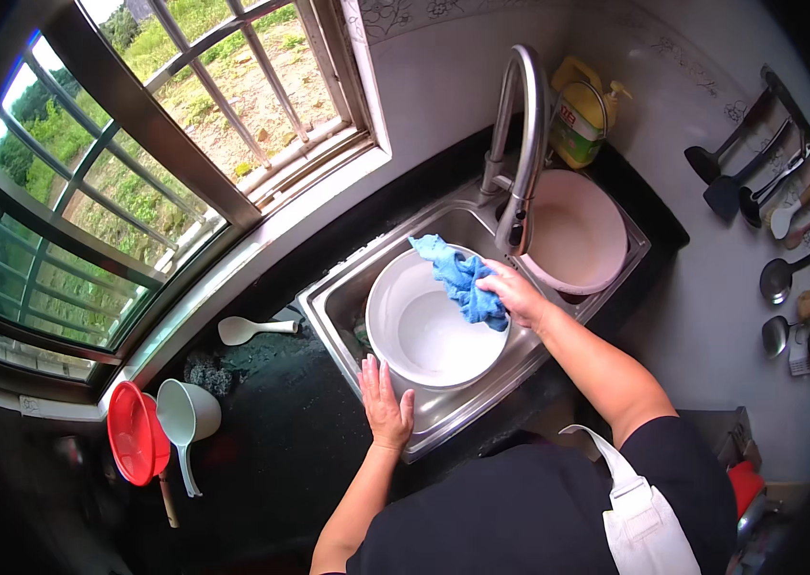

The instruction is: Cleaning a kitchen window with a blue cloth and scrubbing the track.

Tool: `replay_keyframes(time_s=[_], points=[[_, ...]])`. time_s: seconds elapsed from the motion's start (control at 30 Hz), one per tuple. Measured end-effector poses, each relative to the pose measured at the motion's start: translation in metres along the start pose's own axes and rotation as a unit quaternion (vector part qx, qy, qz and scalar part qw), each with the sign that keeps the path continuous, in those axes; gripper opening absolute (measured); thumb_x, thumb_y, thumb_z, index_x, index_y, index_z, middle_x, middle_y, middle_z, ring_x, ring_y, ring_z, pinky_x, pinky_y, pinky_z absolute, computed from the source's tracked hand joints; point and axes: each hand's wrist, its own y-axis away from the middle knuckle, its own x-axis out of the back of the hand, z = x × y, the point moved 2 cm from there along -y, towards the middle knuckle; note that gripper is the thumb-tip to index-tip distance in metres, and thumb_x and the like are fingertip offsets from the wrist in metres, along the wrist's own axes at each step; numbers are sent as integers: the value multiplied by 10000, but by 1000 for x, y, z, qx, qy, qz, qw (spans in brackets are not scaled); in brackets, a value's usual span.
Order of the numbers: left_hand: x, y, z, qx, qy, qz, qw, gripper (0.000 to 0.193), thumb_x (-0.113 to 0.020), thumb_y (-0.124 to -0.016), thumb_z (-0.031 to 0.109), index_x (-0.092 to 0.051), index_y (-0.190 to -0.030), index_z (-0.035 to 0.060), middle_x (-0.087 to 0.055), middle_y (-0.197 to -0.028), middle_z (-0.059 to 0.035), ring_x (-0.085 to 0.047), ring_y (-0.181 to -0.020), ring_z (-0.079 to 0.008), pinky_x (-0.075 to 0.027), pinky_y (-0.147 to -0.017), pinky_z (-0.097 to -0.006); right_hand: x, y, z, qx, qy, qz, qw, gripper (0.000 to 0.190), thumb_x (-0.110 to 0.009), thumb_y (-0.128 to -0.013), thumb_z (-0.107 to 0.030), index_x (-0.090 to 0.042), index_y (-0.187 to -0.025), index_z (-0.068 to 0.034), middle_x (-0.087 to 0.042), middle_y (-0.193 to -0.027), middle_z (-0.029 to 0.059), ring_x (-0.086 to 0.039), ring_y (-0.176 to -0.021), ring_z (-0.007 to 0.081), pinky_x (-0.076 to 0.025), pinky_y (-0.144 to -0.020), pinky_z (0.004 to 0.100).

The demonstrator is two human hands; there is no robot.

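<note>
My right hand (516, 291) grips a crumpled blue cloth (464, 280) above the right side of a round white basin (419, 341). The basin sits in the left bowl of a stainless steel double sink (448, 417), and its inside looks bare. My left hand (385, 408) is spread against or close to the basin's near left rim, thumb apart, holding nothing. Whether its fingers touch the rim I cannot tell. A curved metal faucet (530, 129) rises behind the sink. In the right bowl stands a pale pink tub (581, 230).
On the dark counter (290, 431) to the left lie a white rice paddle (255, 329), a steel wool scrubber (208, 373), a red plastic basin (133, 435) and a pale dipper (189, 413). A yellow detergent jug (581, 118) stands behind the faucet. Ladles and spatulas (724, 194) hang on the right wall.
</note>
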Motion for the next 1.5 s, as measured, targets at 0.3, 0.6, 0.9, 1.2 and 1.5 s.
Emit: replay_keyframes(time_s=[0.3, 0.6, 0.9, 1.2, 1.5], points=[[-32, -61, 67, 0, -10, -131, 991, 583, -596, -889, 355, -445, -1330, 4, -376, -1415, -248, -376, -1301, -400, -287, -1090, -482, 58, -31, -66, 179, 562, 150, 794, 318, -601, -819, -152, -628, -1121, -56, -549, -1266, 128, -488, -1204, 337, -381, -1017, 410], [-68, -76, 79, 145, 42, -293, 944, 537, -464, -957, 436, -483, -1307, 29, -502, -1315, -212, -477, -1231, -347, -385, -1028, -390, 138, -76, -109, 79, 798, 142, 580, 445, -470, -847, -86, -509, -1285, -21, -472, -1371, 63, -421, -1289, 227, -274, -1108, 417], [-95, -98, 110, 107, 91, -425, 894, 536, -544, -925, 397, -461, -1322, 47, -543, -1266, -214, -524, -1165, -365, -425, -967, -404, 141, -54, -63, 251, 491, 93, 829, 483, -583, -885, -202, -478, -1305, 13, -548, -1277, 136, -501, -1209, 276, -321, -1073, 349], [-167, -111, 122, 107, 187, -304, 928, 471, -605, -886, 274, -488, -1296, 73, -648, -1051, -213, -627, -970, -369, -485, -801, -428, 50, -14, -30, 95, -104, -7, 990, 602, -590, -889, -433, -472, -1296, -5, -532, -1285, 150, -526, -1149, 242, -414, -977, 370], [-183, -153, 93, 352, 778, 13, 520, 381, -430, -973, 256, -614, -689, 81, -637, -734, -67, -588, -678, -143, -487, -625, -294, 53, -39, 15, -187, -434, -70, 879, 372, -430, -982, -343, -497, -681, -135, -407, -560, -10, -367, -466, 123, -309, -426, 265]])
